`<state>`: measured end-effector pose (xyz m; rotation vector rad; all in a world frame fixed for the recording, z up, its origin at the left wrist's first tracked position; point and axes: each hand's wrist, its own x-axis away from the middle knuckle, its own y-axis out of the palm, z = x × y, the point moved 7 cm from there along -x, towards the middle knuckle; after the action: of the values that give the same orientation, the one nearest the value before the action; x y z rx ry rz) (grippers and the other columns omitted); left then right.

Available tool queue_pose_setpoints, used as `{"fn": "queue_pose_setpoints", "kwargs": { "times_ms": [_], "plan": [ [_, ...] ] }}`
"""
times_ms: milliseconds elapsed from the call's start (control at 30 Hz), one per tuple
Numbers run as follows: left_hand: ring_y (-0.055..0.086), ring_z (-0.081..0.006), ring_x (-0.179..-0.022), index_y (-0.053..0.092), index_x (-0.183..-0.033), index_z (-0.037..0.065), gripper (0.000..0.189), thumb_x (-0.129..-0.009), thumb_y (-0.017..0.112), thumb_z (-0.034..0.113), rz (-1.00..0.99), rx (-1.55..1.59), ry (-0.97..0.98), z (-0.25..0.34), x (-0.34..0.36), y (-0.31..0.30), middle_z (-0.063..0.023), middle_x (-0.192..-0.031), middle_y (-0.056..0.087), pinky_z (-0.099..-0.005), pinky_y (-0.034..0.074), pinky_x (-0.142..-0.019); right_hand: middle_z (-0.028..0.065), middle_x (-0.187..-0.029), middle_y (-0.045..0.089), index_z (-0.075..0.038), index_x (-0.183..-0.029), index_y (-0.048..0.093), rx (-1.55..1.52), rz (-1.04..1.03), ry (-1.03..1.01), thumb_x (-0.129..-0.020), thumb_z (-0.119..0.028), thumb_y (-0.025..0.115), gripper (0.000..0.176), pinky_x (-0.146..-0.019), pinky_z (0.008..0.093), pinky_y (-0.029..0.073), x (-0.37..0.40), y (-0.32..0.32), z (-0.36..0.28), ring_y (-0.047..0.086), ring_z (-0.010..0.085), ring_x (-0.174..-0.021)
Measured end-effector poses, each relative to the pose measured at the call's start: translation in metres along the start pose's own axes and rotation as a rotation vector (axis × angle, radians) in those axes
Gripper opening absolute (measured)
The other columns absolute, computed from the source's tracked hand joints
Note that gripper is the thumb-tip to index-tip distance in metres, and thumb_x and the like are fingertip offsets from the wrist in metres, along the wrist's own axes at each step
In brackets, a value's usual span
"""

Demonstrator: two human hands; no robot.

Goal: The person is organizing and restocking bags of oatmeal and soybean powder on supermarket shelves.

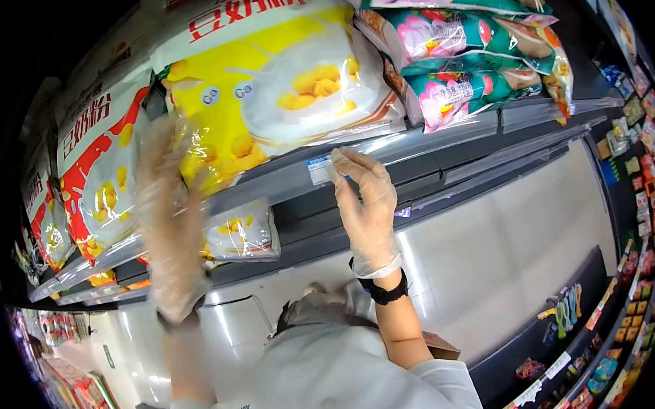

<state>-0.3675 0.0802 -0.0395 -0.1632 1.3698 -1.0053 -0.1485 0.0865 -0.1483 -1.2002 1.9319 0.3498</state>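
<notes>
My right hand, in a clear thin glove, is at the shelf's front rail. Its thumb and fingers are closed on the right edge of a small blue-and-white price tag. Behind the tag stands a large yellow and white bag of soy milk powder. My left hand, also gloved, is smeared by motion in front of that bag's left side, and its fingers cannot be made out. Further left is a red and white bag of soy milk powder, partly covered by this hand.
Green and pink bags lie stacked at the upper right. Another soy milk powder bag sits on the lower shelf. Pale floor runs below, with another stocked shelf across the aisle to the right.
</notes>
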Motion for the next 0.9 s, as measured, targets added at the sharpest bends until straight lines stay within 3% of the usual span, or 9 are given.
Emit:
{"fn": "queue_pose_setpoints", "kwargs": {
  "times_ms": [67,133,267,333,567,600,667,900],
  "plan": [
    [0.042,-0.0370,-0.124,0.056,-0.125,0.011,0.055,-0.074,0.073,0.021,-0.119,-0.009,0.191,0.047,-0.021,0.045,-0.0134,-0.132,0.049,-0.0450,0.034,-0.104,0.0096,-0.106,0.062,-0.006,-0.099,0.064,-0.019,-0.035,0.026,-0.076,-0.002,0.068,0.024,-0.082,0.0370,0.046,0.003,-0.008,0.004,0.059,0.0289,-0.095],
    [0.032,-0.0354,-0.133,0.054,-0.129,0.016,0.058,-0.075,0.071,0.033,-0.235,-0.171,0.275,0.081,-0.038,0.085,-0.0126,-0.143,0.038,-0.0497,0.024,-0.109,0.0095,-0.107,0.062,-0.006,-0.099,0.064,-0.058,-0.041,0.024,-0.075,-0.001,0.069,0.025,-0.082,0.0370,0.046,0.003,-0.019,0.011,0.059,0.0287,-0.095],
    [0.032,-0.0349,-0.131,0.054,-0.128,0.023,0.059,-0.074,0.069,0.040,-0.238,-0.271,0.375,0.099,-0.050,0.143,-0.0088,-0.140,0.040,-0.0565,0.025,-0.105,0.0101,-0.103,0.063,-0.005,-0.094,0.065,-0.089,-0.013,0.073,-0.074,0.000,0.070,0.022,-0.080,0.0363,0.047,0.001,-0.046,0.032,0.060,0.0275,-0.093],
    [0.024,-0.0343,-0.137,0.054,-0.129,0.023,0.057,-0.077,0.066,0.044,-0.267,-0.325,0.363,0.098,-0.053,0.153,-0.0078,-0.148,0.032,-0.0570,0.017,-0.108,0.0099,-0.102,0.064,-0.004,-0.093,0.066,-0.055,0.003,0.060,-0.073,0.001,0.070,0.021,-0.080,0.0353,0.047,-0.002,-0.060,0.043,0.061,0.0263,-0.092],
    [0.030,-0.0281,-0.136,0.059,-0.125,0.021,0.044,-0.083,0.061,0.036,-0.296,-0.379,0.319,0.098,-0.057,0.160,-0.0079,-0.146,0.035,-0.0498,0.016,-0.111,0.0104,-0.100,0.064,-0.006,-0.093,0.065,-0.090,0.016,0.097,-0.074,0.003,0.068,0.021,-0.077,0.0346,0.049,-0.011,-0.079,0.075,0.062,0.0251,-0.089],
    [0.030,-0.0281,-0.136,0.059,-0.125,0.021,0.044,-0.083,0.061,0.036,-0.298,-0.386,0.311,0.096,-0.057,0.162,-0.0079,-0.146,0.035,-0.0498,0.016,-0.111,0.0104,-0.100,0.064,-0.006,-0.093,0.065,-0.099,0.009,0.098,-0.074,0.003,0.068,0.021,-0.077,0.0346,0.049,-0.011,-0.079,0.077,0.062,0.0251,-0.089],
    [0.041,-0.0297,-0.129,0.055,-0.127,0.028,0.044,-0.083,0.060,0.031,-0.240,-0.395,0.377,0.097,-0.057,0.161,-0.0071,-0.139,0.044,-0.0518,0.027,-0.106,0.0105,-0.099,0.064,-0.006,-0.092,0.065,-0.129,-0.002,0.118,-0.074,0.003,0.068,0.021,-0.077,0.0344,0.049,-0.011,-0.080,0.080,0.062,0.0250,-0.089],
    [0.042,-0.0291,-0.128,0.055,-0.127,0.027,0.044,-0.084,0.060,0.029,-0.232,-0.364,0.359,0.100,-0.057,0.159,-0.0070,-0.140,0.043,-0.0505,0.026,-0.107,0.0109,-0.098,0.065,-0.005,-0.094,0.066,-0.145,-0.013,0.064,-0.074,0.003,0.069,0.021,-0.076,0.0342,0.049,-0.012,-0.084,0.080,0.062,0.0251,-0.087]
  ]
}}
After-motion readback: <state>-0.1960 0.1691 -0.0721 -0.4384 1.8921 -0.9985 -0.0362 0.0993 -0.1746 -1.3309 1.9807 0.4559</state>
